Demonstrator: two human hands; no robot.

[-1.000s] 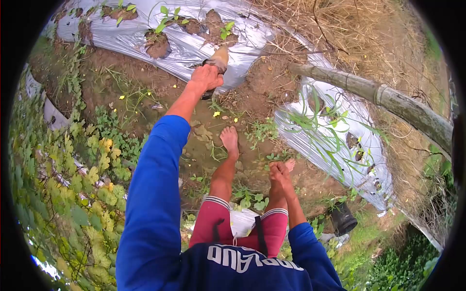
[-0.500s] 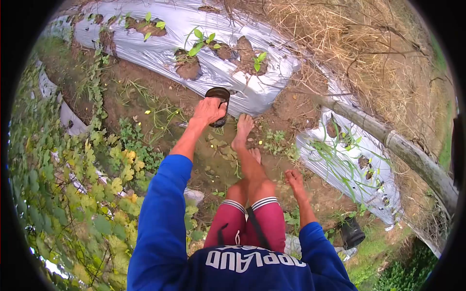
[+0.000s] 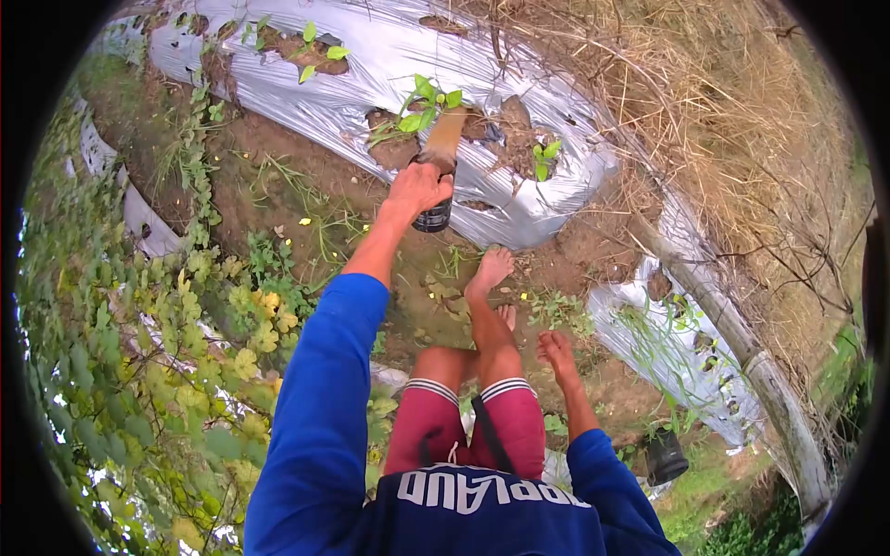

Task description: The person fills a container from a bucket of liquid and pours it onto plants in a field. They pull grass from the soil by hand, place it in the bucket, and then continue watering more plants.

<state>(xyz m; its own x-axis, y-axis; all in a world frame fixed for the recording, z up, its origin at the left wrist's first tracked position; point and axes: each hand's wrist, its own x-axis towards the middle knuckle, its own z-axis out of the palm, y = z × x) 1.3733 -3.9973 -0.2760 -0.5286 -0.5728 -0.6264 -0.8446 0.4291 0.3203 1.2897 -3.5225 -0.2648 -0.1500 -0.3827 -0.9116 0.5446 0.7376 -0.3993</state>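
Note:
My left hand (image 3: 420, 190) grips the rim of a dark container (image 3: 434, 218), which is tilted over the edge of the silver plastic sheet. Brown water (image 3: 447, 132) streams out of it toward a hole in the sheet beside a leafy green seedling (image 3: 427, 104). A smaller seedling (image 3: 544, 159) stands in soil to the right. My right hand (image 3: 556, 350) hangs beside my knee, away from any object; its fingers look curled, but whether they are closed is unclear.
A bamboo pole (image 3: 718, 320) runs down the right side past another plastic-covered bed (image 3: 663, 357). A black pot (image 3: 665, 456) sits at the lower right. Leafy vines (image 3: 148, 389) fill the left, and dry straw (image 3: 705, 102) lies at the upper right.
My left hand has moved the container up and to the right and tipped it; water now pours out. The view has shifted slightly. My right hand remains near my knee.

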